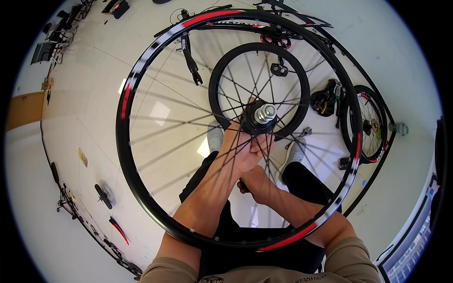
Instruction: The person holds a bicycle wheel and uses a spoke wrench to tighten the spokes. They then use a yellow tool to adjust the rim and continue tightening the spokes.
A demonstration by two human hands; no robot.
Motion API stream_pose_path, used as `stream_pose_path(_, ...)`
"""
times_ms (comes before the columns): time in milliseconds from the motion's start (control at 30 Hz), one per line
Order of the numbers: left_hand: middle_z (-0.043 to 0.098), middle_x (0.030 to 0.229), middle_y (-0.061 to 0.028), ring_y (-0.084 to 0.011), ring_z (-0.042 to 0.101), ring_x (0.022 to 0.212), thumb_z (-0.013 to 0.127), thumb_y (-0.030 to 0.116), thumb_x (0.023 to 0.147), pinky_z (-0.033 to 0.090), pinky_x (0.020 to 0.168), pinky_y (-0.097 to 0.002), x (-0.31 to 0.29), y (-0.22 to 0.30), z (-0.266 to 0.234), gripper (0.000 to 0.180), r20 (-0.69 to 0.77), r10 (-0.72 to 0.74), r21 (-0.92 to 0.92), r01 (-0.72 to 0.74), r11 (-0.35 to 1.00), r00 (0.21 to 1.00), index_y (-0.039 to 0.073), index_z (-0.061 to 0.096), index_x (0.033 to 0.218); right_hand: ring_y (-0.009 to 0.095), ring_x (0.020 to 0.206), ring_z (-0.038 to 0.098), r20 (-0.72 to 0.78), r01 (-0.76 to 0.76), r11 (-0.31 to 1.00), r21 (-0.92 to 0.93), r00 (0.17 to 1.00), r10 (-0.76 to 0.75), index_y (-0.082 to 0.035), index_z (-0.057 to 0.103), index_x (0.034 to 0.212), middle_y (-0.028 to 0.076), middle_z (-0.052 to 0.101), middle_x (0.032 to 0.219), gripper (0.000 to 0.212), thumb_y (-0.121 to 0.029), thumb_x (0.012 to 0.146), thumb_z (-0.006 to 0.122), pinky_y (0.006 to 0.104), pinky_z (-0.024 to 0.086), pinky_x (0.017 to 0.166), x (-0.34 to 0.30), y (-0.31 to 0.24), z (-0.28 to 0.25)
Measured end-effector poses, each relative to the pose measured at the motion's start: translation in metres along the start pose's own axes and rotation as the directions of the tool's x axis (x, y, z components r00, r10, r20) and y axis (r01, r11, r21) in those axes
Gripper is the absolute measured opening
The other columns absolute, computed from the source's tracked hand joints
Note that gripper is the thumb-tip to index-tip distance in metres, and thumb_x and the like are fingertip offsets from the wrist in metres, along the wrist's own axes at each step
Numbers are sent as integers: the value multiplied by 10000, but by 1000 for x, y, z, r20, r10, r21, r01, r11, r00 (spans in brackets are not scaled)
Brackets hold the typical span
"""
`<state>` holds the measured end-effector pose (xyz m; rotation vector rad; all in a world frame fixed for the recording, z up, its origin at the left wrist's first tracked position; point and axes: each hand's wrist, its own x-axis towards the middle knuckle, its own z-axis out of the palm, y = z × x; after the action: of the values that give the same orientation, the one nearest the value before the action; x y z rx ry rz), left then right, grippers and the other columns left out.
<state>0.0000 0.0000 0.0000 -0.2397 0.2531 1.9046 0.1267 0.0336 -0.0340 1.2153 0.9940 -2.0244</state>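
A bare bicycle wheel rim (pixel 123 137), black with red and white patches, is held up in front of me with no tyre on it. Thin spokes run in to its black hub (pixel 250 123), where a silver axle end with a nut (pixel 266 112) points up toward me. My left hand (pixel 243 150) is closed around the underside of the hub, seen through the spokes. Just below it, my right hand (pixel 257 181) has its fingers curled. Something dark shows at those fingertips, too hidden to name.
Beneath the wheel, a black tyre (pixel 213 85) lies on the pale floor near my shoes (pixel 293 153). Beyond are a bicycle frame (pixel 226 22) and a fork (pixel 189 59). To the right are a saddle (pixel 324 98) and another wheel (pixel 346 129) by the wall.
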Motion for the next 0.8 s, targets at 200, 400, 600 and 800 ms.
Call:
stream_pose_path(200,251,522,16,-109,236,462,483,315,979,224,480,-259,-14,4,19,436,-255,133,144,-98,985,958,155,345,598,144,572,474,33,26,999,-23,999,-25,-9,565,895,53,539,752,107,-93,857,619,305,392,494,-23,-15,21)
stream_pose_path(400,260,515,20,-113,250,455,477,304,968,256,475,-255,-11,5,22,436,-151,59,60,-51,997,987,158,330,585,132,573,485,77,58,998,33,995,-60,-5,561,929,55,551,765,131,-80,843,624,292,377,486,-2,4,8)
stream_pose_path(600,257,516,27,-106,257,460,493,301,980,280,475,-240,-13,3,24,433,-302,108,126,-73,989,947,146,362,597,133,582,480,54,50,999,-12,997,-49,-19,556,906,44,540,757,117,-122,878,603,295,380,499,-18,-8,16)
stream_pose_path(800,247,519,30,-105,242,454,465,361,1024,278,462,-251,-10,4,35,462,-260,63,151,-24,988,963,164,371,617,141,570,501,109,112,992,58,987,-118,11,561,933,62,553,761,124,-85,877,616,297,383,484,1,9,2)
